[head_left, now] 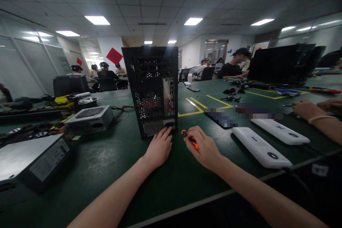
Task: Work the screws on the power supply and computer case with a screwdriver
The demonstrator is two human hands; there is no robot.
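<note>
one tower [155,91], one orange screwdriver [185,134]

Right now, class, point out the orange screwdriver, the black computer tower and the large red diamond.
Orange screwdriver [184,134], head view: handle's front end.
Black computer tower [149,102], head view: its honeycomb vent.
Large red diamond [114,56], head view: its middle.

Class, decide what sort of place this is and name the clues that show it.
Probably a computer hardware workshop or training room: a desktop computer tower stands on the green worktop, a power supply unit sits left of it, and the right hand holds an orange-handled screwdriver.
</note>
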